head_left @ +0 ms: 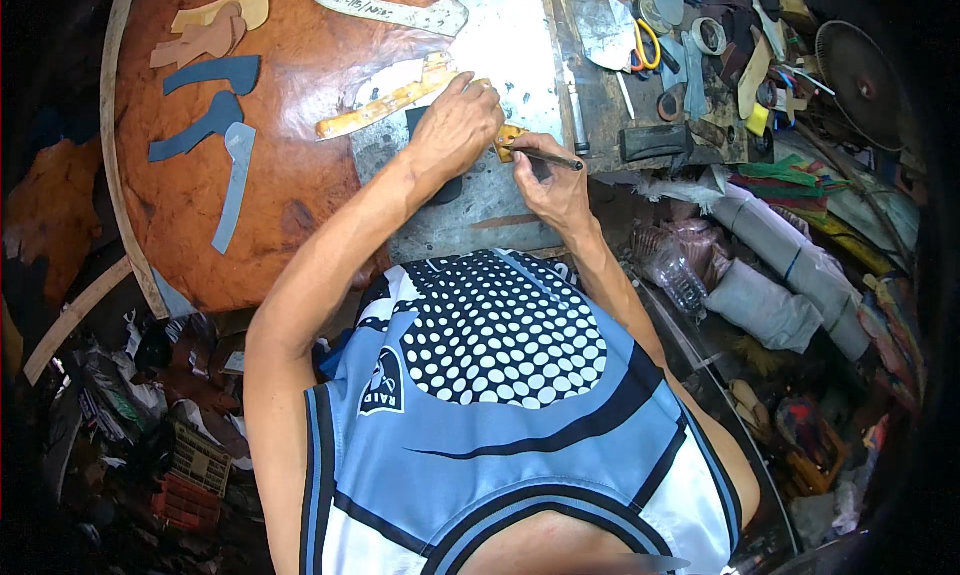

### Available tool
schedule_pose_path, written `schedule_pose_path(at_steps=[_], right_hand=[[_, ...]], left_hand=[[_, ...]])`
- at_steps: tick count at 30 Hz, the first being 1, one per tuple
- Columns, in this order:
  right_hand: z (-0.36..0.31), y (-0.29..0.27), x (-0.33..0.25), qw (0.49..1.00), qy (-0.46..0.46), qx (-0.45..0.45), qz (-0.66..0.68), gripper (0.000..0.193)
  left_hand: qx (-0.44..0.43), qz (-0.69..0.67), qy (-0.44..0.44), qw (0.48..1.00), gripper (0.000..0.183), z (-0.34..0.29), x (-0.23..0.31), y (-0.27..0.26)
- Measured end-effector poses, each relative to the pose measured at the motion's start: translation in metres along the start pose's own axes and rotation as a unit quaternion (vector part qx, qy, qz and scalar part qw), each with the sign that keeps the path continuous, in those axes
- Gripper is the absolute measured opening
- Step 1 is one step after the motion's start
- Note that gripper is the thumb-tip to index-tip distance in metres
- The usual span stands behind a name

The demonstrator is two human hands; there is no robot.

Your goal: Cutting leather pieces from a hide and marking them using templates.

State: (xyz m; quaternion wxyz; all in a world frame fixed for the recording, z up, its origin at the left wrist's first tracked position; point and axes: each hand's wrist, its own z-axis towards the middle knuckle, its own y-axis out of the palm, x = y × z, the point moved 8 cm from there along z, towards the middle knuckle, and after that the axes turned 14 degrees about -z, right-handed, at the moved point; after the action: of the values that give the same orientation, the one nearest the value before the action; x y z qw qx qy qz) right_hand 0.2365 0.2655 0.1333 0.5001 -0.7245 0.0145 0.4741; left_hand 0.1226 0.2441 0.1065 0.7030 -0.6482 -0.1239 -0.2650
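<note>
Your left hand [458,125] presses flat on a small tan leather piece [508,139], mostly hidden under it, on the grey metal sheet [505,45] at the counter's [290,65] near edge. Your right hand [552,183] pinches a thin dark knife [548,157], tip touching the piece. Blue and tan cut-outs lie toward the counter's left edge; cluttered tools crowd the right.

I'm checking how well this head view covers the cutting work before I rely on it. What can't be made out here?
All in the head view:
- The dark piece under the left hand: mostly covered by the hand and wrist.
- The small orange pattern piece: half hidden behind the left fingers.
- The tip of the thin tool in the right hand: too small to tell its kind.
- The clutter at the far right: bent and dim near the rim.
</note>
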Motion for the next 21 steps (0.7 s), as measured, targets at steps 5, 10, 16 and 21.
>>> schedule_pose_path(at_steps=[5,10,16,21], right_hand=[[0.009,0.012,0.003,1.000,-0.011,0.007,0.014,0.016],[0.021,0.015,-0.010,0.985,-0.126,0.069,-0.095,0.018],[0.031,0.020,-0.022,0.974,-0.159,0.071,-0.147,0.024],[0.033,0.024,-0.018,0.971,-0.155,0.055,-0.172,0.024]], left_hand=[[-0.158,-0.116,-0.063,0.979,0.041,0.046,-0.016,-0.013],[-0.314,-0.201,-0.186,0.909,0.072,0.084,-0.025,0.005],[-0.420,-0.253,-0.290,0.822,0.098,0.077,-0.027,0.018],[-0.422,-0.304,-0.298,0.800,0.103,0.076,-0.021,0.016]])
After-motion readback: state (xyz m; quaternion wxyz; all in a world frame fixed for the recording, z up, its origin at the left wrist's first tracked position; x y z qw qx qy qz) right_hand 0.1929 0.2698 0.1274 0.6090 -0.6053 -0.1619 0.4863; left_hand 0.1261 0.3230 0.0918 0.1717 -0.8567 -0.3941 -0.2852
